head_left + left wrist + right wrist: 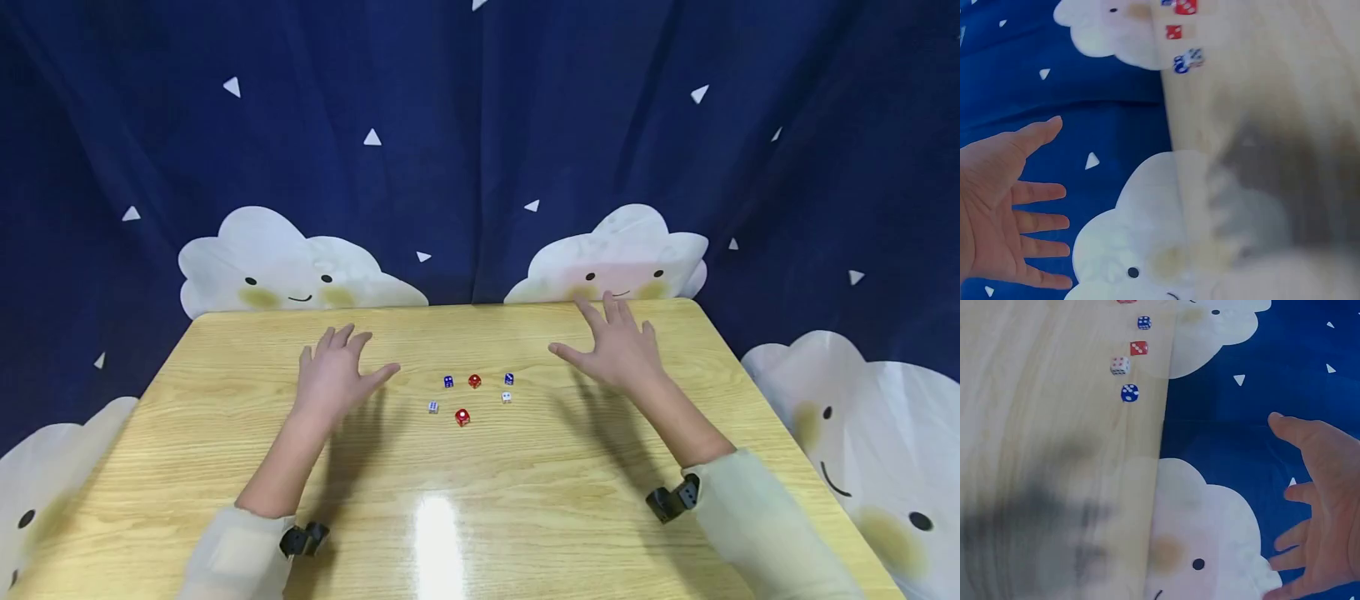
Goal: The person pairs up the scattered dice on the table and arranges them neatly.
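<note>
Several small dice lie loosely grouped at the middle of the wooden table. In the head view the back ones are a blue die (448, 382), a red die (475, 381) and another blue die (509, 379). A white die (433, 407) sits at the left, a second white die (506, 397) at the right, and a larger red die (462, 417) in front. My left hand (332, 379) hovers left of them, fingers spread and holding nothing. On the other side my right hand (617, 346) is likewise raised above the table, fingers apart, with nothing in it.
The light wooden table (465, 533) ends at a dark blue curtain (480, 150) with white clouds and triangles. Both forearms carry small black wrist cameras, the left camera (303, 540) and the right camera (672, 498). Hand shadows fall on the tabletop.
</note>
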Demonstrator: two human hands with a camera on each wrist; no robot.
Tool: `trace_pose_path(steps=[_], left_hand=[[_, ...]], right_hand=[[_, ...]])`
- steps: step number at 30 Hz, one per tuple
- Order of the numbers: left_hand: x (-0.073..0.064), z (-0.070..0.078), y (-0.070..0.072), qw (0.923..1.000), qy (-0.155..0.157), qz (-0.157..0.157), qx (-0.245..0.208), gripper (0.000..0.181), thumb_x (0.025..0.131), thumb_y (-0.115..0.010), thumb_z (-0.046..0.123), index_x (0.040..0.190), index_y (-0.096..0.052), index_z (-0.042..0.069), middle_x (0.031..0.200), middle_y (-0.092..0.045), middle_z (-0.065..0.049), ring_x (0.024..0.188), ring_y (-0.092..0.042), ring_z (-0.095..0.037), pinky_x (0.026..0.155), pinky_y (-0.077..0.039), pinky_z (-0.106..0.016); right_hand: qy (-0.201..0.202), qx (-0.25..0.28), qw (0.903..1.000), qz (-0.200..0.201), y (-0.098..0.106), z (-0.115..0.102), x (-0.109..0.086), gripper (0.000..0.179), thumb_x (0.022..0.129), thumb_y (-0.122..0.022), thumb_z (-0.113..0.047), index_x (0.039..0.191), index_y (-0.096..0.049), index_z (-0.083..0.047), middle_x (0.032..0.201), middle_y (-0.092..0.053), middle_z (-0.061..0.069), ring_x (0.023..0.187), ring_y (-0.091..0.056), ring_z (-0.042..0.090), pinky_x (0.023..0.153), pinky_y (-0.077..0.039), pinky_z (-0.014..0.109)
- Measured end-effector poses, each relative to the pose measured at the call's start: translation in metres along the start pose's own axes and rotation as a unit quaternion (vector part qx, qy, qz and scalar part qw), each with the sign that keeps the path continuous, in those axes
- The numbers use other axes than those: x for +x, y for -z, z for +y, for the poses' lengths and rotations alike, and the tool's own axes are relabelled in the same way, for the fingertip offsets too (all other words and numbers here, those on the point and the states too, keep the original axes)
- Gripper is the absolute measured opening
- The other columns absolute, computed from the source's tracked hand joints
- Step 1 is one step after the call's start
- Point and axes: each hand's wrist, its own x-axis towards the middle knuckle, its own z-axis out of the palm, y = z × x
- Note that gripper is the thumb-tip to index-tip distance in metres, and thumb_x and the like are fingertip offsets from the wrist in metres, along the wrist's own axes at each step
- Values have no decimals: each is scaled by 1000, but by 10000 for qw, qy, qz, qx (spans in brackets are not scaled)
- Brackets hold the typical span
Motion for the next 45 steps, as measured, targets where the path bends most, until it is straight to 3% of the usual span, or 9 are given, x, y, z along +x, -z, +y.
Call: trace_pose_path(steps=[5,11,20,29,39,45], left_hand=[[-9,2,-15,9993,-308,221,-54,58,83,-62,51,117,-62,3,126,-58,-20,114,-53,-42,90,-41,-60],[-15,3,-25,9991,-404,-27,-124,50,84,-63,47,110,-66,4,110,-67,-17,97,-62,-39,80,-46,-56],[-20,5,-38,9951,-496,-390,-754,42,84,-65,40,108,-68,5,110,-68,-14,100,-63,-34,80,-50,-47],[-21,10,-58,9906,-665,-422,-1121,36,81,-70,32,107,-69,7,111,-67,-12,106,-60,-34,86,-49,-48],[-15,19,-76,9890,-600,-696,-1160,29,82,-71,26,104,-70,8,106,-68,-10,94,-66,-28,76,-53,-42],[-13,23,-81,9879,-633,-845,-1138,29,82,-70,21,108,-68,8,104,-68,-9,97,-63,-28,79,-52,-42]], right_hand=[[135,131,9990,-399,-9,1,-4,82,82,-49,-68,145,-33,-17,147,-30,27,129,-36,47,92,-36,66],[225,230,9980,-550,-21,1,-9,78,82,-53,-64,139,-44,-12,137,-46,23,122,-46,45,91,-40,61],[229,561,9934,-970,-32,-3,-15,68,83,-53,-62,128,-56,-11,126,-58,17,112,-56,36,80,-48,51],[302,931,9881,-1186,-41,-15,-23,59,83,-55,-61,116,-63,-12,95,-67,4,80,-61,17,65,-47,36],[591,1157,9837,-1245,-56,-25,-32,49,84,-59,-54,108,-66,-12,85,-66,0,66,-55,10,59,-43,28],[786,1300,9812,-1193,-65,-31,-36,42,84,-62,-49,105,-68,-13,82,-65,-2,67,-54,9,60,-43,28]])
